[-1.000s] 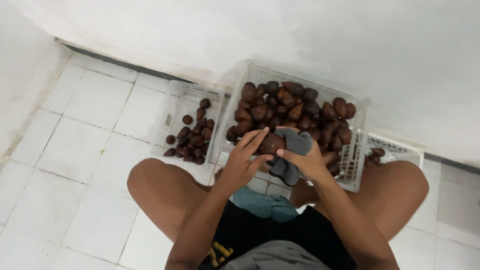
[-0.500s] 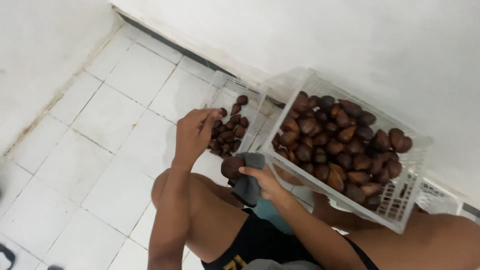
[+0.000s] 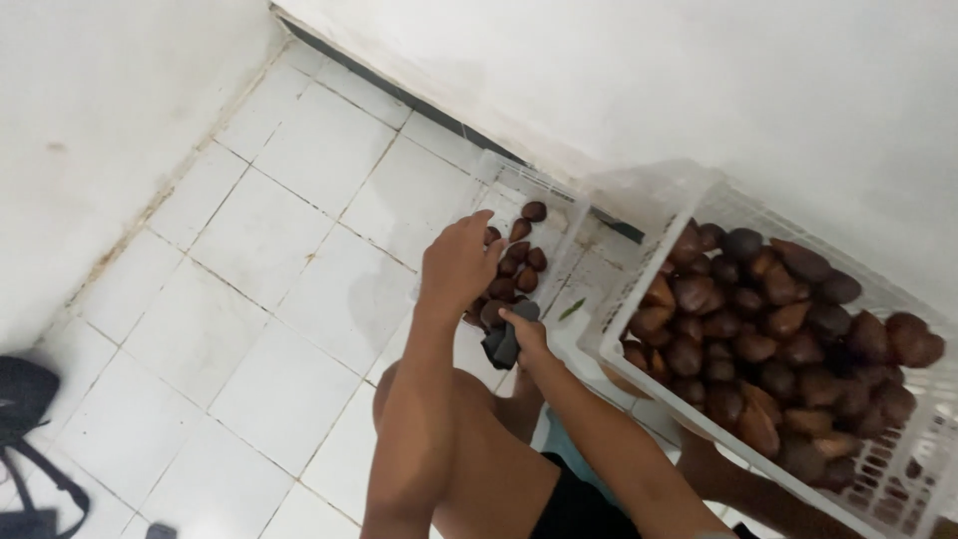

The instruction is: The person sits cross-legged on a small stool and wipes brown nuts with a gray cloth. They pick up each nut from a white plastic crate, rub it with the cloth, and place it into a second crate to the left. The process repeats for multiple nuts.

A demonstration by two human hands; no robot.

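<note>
I sit on a white tiled floor. My left hand [image 3: 457, 265] reaches over a small clear tray [image 3: 561, 203] that holds several dark brown scaly fruits [image 3: 534, 212]. Its fingers curl down onto the pile, and the back of the hand hides what they grip. My right hand [image 3: 526, 334] sits just below the tray, closed on a dark grey cloth [image 3: 502, 344], with a fruit [image 3: 492, 314] touching the cloth's upper edge. To the right, a large white slatted basket [image 3: 617, 324] is full of the same brown fruits [image 3: 758, 319].
White walls close in at the left and across the top right. A black bag with straps [image 3: 25, 399] lies at the lower left. A small green leaf [image 3: 572, 309] lies between tray and basket. My bare knees [image 3: 399, 384] sit below the hands.
Both hands were together on a fruit and the cloth in front of the big basket. The left hand has since reached over to the small tray, and the view has swung left.
</note>
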